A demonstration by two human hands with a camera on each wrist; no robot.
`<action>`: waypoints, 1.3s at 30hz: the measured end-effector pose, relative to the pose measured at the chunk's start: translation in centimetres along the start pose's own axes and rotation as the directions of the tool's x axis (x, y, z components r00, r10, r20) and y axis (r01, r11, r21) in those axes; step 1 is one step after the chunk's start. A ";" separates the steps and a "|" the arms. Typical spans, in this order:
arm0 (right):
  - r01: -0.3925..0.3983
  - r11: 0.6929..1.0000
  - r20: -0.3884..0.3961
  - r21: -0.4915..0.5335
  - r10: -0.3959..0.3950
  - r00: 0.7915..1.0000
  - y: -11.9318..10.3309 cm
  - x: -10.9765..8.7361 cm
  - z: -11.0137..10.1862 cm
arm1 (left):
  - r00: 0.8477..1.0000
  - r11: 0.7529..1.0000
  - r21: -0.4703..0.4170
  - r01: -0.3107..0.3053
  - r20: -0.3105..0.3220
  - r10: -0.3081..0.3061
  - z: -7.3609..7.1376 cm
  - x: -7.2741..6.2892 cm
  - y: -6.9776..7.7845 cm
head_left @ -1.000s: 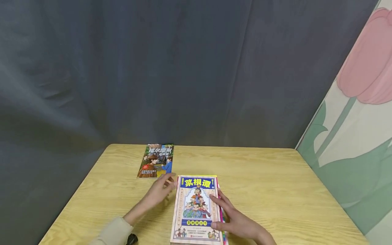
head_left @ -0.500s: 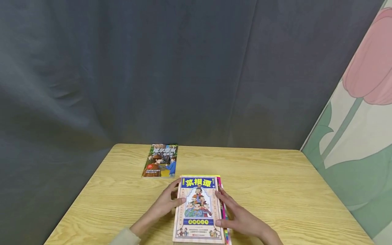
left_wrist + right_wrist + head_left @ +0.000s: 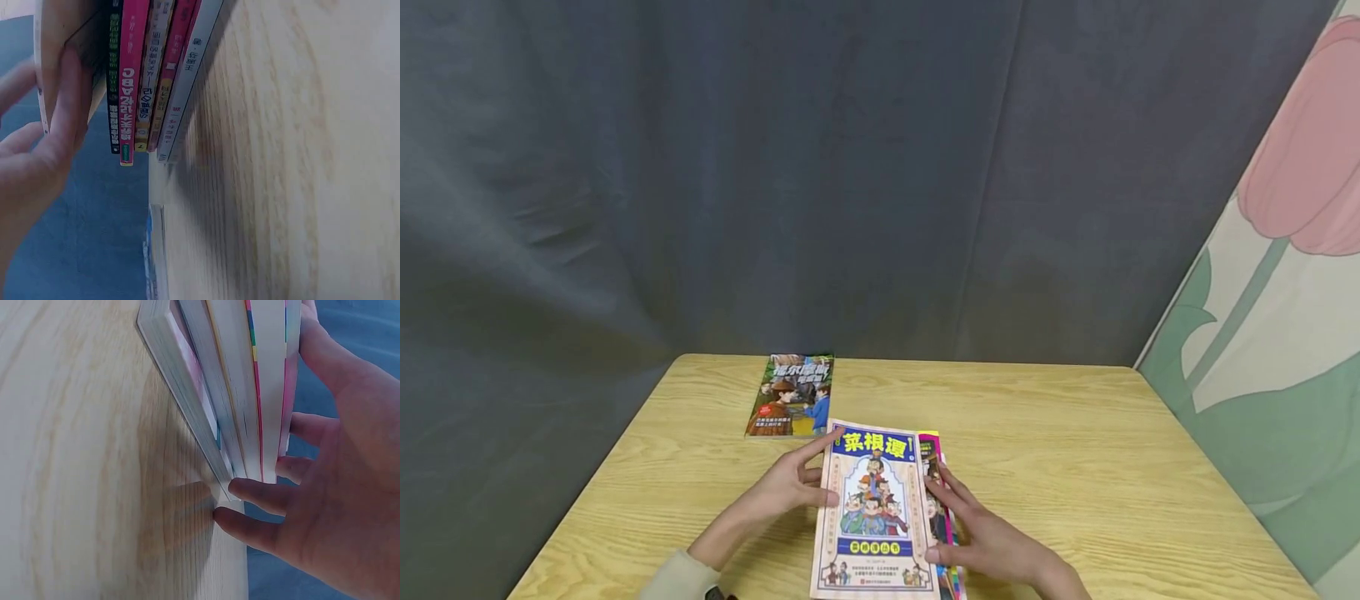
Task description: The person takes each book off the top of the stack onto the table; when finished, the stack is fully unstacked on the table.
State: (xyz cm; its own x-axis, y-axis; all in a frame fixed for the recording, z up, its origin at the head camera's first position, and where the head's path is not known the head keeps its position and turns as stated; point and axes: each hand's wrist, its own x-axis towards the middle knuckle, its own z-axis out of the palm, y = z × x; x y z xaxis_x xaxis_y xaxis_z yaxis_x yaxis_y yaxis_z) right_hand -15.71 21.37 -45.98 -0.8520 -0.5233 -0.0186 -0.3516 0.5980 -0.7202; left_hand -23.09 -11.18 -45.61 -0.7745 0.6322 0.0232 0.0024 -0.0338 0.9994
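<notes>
My left hand (image 3: pixel 778 492) grips the left edge of a pale paperback book (image 3: pixel 876 517) with a blue title band and cartoon figures. In the left wrist view, its fingers lie beneath that book (image 3: pixel 49 25), which tilts up off the stack of books (image 3: pixel 131 81). Pink, black and pale spines show below it. On the stack's right side, my right hand (image 3: pixel 988 529) has its fingers spread and nearly straight, fingertips against the page edges. The right wrist view shows these books (image 3: pixel 237 394) piled flat, the lowest jutting out a little.
A comic-style book (image 3: pixel 792 396) with a dark, colourful cover lies flat farther back, left of the stack. The wood-grain table (image 3: pixel 1075 467) ends at a dark curtain (image 3: pixel 880 183). A tulip-patterned cloth (image 3: pixel 1285 333) hangs at the right.
My left hand has closed on the top book's left edge and shifted it left and up, uncovering a strip of the book below. The right hand stays by the stack.
</notes>
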 end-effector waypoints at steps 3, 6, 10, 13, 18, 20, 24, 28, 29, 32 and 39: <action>-0.002 1.000 -0.009 -0.011 0.002 1.000 -0.1 -0.2 0.2 | 0.997 0.999 -0.037 0.035 0.063 -0.032 -0.1 -0.3 0.1; -0.006 1.000 -0.012 -0.016 0.005 1.000 -0.2 -0.4 0.3 | 0.998 0.999 -0.025 0.032 0.055 -0.031 0.1 -0.6 0.0; -0.012 1.000 0.000 -0.005 0.012 1.000 -0.1 -0.6 0.0 | 0.999 0.999 -0.032 0.009 0.033 -0.008 0.2 -0.8 -0.5; -0.014 1.000 0.017 0.007 0.014 1.000 0.1 -0.7 -0.3 | 0.999 0.998 -0.068 -0.002 0.035 0.004 0.1 -0.8 -0.6; -0.006 0.998 0.052 0.069 0.002 0.999 0.6 -0.8 -0.5 | 0.999 0.996 -0.090 -0.006 0.044 0.010 -0.9 -0.3 0.2; 0.003 0.996 0.065 0.093 -0.009 0.998 0.7 -0.7 -0.5 | 0.999 0.996 -0.090 -0.002 0.032 0.005 -1.4 0.1 0.8; 0.023 0.995 0.061 0.099 -0.029 0.998 1.0 -0.7 -0.5 | 1.000 0.998 -0.057 -0.029 -0.009 0.028 -2.6 1.4 2.2; 0.032 0.991 0.067 0.133 -0.041 0.997 1.4 -0.6 -0.2 | 0.996 0.996 -0.002 -0.084 -0.037 0.084 -3.8 3.5 3.9; 0.032 0.988 0.076 0.148 -0.043 0.996 1.5 -0.5 -0.1 | 0.994 0.995 0.016 -0.098 -0.043 0.098 -4.1 4.0 4.3; 0.045 0.979 0.096 0.198 -0.065 0.993 1.6 -0.4 0.1 | 0.990 0.991 0.060 -0.118 -0.067 0.122 -4.7 5.8 5.3; 0.079 0.969 0.099 0.233 -0.105 0.990 1.5 -0.4 0.0 | 0.981 0.983 0.166 -0.082 -0.161 0.109 -5.3 10.8 6.5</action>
State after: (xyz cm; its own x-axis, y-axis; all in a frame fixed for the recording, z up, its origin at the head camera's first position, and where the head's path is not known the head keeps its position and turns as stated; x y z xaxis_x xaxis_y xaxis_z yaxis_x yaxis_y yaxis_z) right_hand -15.90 22.44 -47.04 -0.7681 -0.6402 -0.0115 -0.3178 0.3968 -0.8612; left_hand -34.80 -8.72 -38.99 -0.8613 0.4918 0.1278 0.1710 0.0435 0.9843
